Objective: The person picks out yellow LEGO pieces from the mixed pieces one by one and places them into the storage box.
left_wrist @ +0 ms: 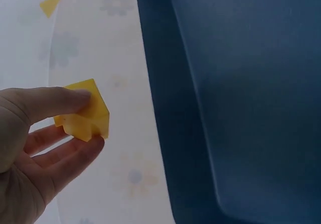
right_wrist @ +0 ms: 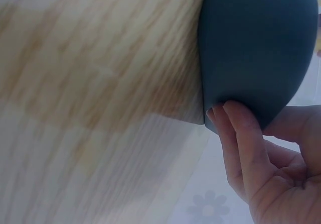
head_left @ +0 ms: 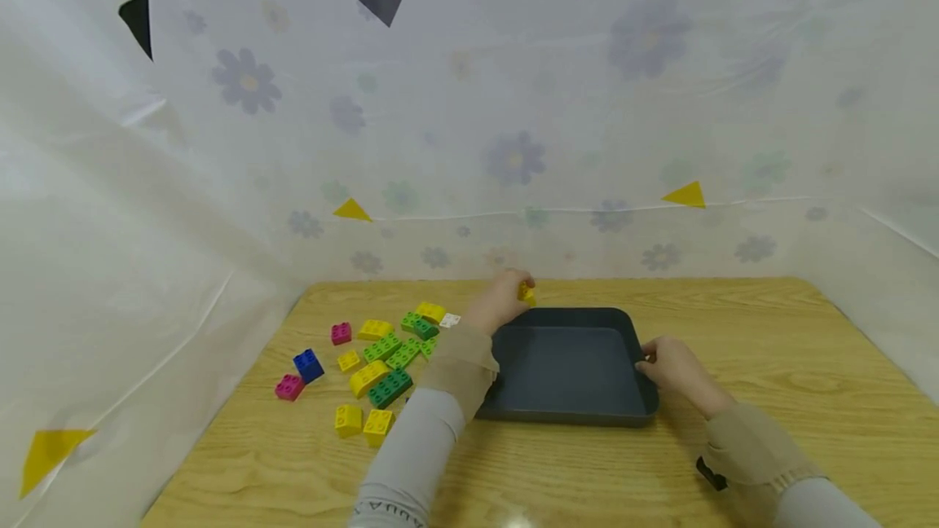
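Observation:
Between the thumb and fingers of my left hand (head_left: 504, 293) is a yellow toy brick (left_wrist: 86, 111), pinched near the far left corner of a dark blue-grey tray (head_left: 565, 417). In the left wrist view the brick is tilted, beside the tray's rim. My right hand (head_left: 673, 367) grips the tray's right side. The right wrist view shows its fingers (right_wrist: 249, 138) against the outer wall, with the thumb on the other side of the rim. The tray's bare floor shows in the head view, and my left forearm hides part of its left side.
Loose toy bricks lie left of the tray: several yellow (head_left: 369, 378), light green (head_left: 382, 347) and dark green (head_left: 390, 388), two magenta (head_left: 289, 387), one blue (head_left: 308, 365) and a white piece (head_left: 450, 320). Behind the wooden table (head_left: 778, 349) hangs a flowered curtain (head_left: 440, 137).

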Available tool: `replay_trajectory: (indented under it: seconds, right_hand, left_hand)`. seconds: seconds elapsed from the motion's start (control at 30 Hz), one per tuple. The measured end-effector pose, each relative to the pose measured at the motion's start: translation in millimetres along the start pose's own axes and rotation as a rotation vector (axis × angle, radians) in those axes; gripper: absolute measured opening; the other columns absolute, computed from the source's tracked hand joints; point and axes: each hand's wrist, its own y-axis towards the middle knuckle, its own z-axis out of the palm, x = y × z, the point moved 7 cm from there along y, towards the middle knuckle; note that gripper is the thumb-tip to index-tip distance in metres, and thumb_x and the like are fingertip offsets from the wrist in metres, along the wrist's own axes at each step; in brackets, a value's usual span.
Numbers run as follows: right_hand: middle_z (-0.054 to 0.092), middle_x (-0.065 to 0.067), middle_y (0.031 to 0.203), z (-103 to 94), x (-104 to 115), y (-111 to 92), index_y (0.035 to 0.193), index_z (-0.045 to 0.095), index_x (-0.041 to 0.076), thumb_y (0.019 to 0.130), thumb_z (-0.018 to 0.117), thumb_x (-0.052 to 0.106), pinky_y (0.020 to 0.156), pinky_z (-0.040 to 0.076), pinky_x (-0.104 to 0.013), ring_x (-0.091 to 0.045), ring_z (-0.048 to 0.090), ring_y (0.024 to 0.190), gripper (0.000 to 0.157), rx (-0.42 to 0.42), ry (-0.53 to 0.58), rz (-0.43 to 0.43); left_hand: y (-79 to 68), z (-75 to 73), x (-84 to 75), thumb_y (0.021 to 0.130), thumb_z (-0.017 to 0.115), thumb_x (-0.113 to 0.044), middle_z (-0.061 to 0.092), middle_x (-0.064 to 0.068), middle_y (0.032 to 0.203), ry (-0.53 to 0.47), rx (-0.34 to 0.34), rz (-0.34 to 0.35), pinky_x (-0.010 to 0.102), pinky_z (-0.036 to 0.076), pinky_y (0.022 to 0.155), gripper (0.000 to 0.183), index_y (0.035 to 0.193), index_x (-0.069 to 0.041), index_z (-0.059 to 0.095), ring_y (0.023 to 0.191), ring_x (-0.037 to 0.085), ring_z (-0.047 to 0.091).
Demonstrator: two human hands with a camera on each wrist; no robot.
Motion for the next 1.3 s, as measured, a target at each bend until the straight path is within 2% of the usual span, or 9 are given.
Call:
replay_trajectory:
  seconds: [0.2, 0.4, 0.67, 0.83, 1.03, 1.13, 1.3]
  right_hand:
    - [0.060, -0.026, 0.086, -1.5, 2.0, -1.7, 0.104, 0.056, -0.022, 0.084, 0.059, 0.001, 0.059, 0.050, -0.035, -0.029, 0.059, 0.072, 0.030, -0.007, 0.005, -0.007]
    - [0.061, -0.024, 0.084, -2.5, 3.0, -2.3, 0.103, 0.057, -0.021, 0.084, 0.060, 0.001, 0.058, 0.050, -0.035, -0.028, 0.059, 0.072, 0.030, -0.011, 0.000, -0.006]
    - [0.060, -0.026, 0.086, -1.9, 2.3, -2.5, 0.104, 0.056, -0.022, 0.084, 0.060, 0.002, 0.059, 0.050, -0.035, -0.030, 0.059, 0.074, 0.031, -0.011, 0.001, 0.006]
    - [0.061, -0.024, 0.084, -1.6, 0.8, -0.8, 0.105, 0.056, -0.022, 0.084, 0.060, 0.002, 0.058, 0.050, -0.034, -0.025, 0.059, 0.069, 0.032, -0.004, 0.000, 0.019]
    - [0.061, -0.022, 0.081, -2.3, 1.6, 0.4, 0.103, 0.057, -0.022, 0.083, 0.061, 0.001, 0.057, 0.050, -0.035, -0.024, 0.059, 0.068, 0.031, -0.013, -0.002, 0.016]
    - [0.061, -0.021, 0.081, -1.9, 1.8, 0.6, 0.103, 0.057, -0.021, 0.083, 0.061, 0.002, 0.057, 0.050, -0.035, -0.025, 0.059, 0.069, 0.030, -0.015, -0.009, 0.016]
    - [0.061, -0.021, 0.081, -2.1, 0.3, 0.9, 0.103, 0.057, -0.021, 0.083, 0.061, 0.002, 0.057, 0.049, -0.034, -0.025, 0.058, 0.069, 0.031, -0.012, -0.008, 0.022]
  left_hand:
    - [8.4, 22.4, -19.5, 0.085, 0.064, -0.006, 0.053, 0.009, 0.122, -0.038, 0.018, 0.034, 0.025, 0.048, 0.085, 0.031, 0.116, -0.006, 0.059, 0.108, 0.021, 0.053]
    - [16.7, 44.4, -34.2, 0.085, 0.063, -0.006, 0.057, 0.006, 0.117, -0.039, 0.077, 0.055, 0.021, 0.048, 0.080, 0.030, 0.115, -0.008, 0.060, 0.103, 0.018, 0.055]
    - [28.1, 65.1, -46.3, 0.085, 0.063, -0.005, 0.058, 0.004, 0.117, -0.012, 0.092, 0.107, 0.018, 0.046, 0.082, 0.030, 0.116, -0.008, 0.061, 0.105, 0.015, 0.053]
    - [31.9, 74.0, -54.3, 0.085, 0.064, -0.006, 0.057, 0.004, 0.116, 0.016, 0.101, 0.135, 0.016, 0.045, 0.084, 0.030, 0.115, -0.008, 0.062, 0.107, 0.015, 0.053]
    - [35.7, 80.4, -64.2, 0.086, 0.063, -0.009, 0.058, 0.001, 0.117, 0.050, 0.146, 0.121, 0.016, 0.045, 0.082, 0.032, 0.117, -0.011, 0.061, 0.103, 0.012, 0.054]
    - [38.4, 84.9, -65.1, 0.086, 0.064, -0.010, 0.058, 0.000, 0.117, 0.059, 0.182, 0.100, 0.015, 0.045, 0.079, 0.032, 0.117, -0.012, 0.060, 0.100, 0.010, 0.055]
    - [48.2, 95.5, -64.1, 0.085, 0.065, -0.010, 0.057, -0.002, 0.116, 0.109, 0.204, 0.087, 0.015, 0.044, 0.073, 0.031, 0.115, -0.015, 0.061, 0.095, 0.008, 0.053]
